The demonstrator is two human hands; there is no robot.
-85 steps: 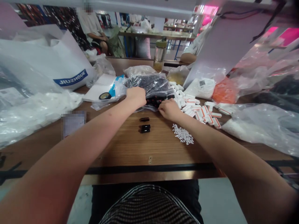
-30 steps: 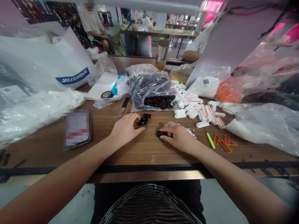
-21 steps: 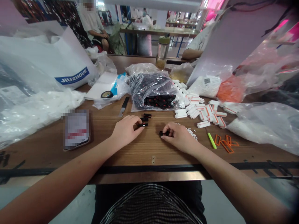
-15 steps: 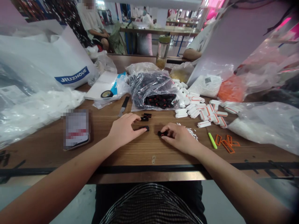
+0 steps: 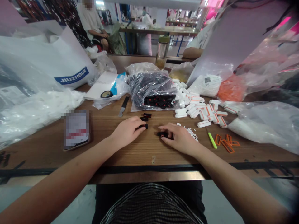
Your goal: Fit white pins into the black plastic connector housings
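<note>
Small black plastic parts with orange marks lie in the middle of the wooden table. My left hand (image 5: 127,132) is closed, thumb and fingers pinching one black plastic part (image 5: 146,126), most of it hidden by the fingers. Just beyond those fingertips lie two more parts, a black piece (image 5: 144,119) and a black ridged piece with orange edging (image 5: 147,115). To the right, my right hand (image 5: 178,137) has its index finger lifted and its thumb apart, around a black part with an orange mark (image 5: 162,134). Whether another finger touches that part is hidden.
A clear bag of black parts (image 5: 153,84) stands behind the hands. White pieces with orange strips (image 5: 206,113), tiny white pegs (image 5: 191,132), a yellow-green tool (image 5: 212,140) and orange frames (image 5: 227,146) lie right. A phone (image 5: 76,129) and a blade (image 5: 123,106) lie left.
My left thumb and fingers have closed together on the black part. My right index finger has lifted off its black part and the fingers have spread.
</note>
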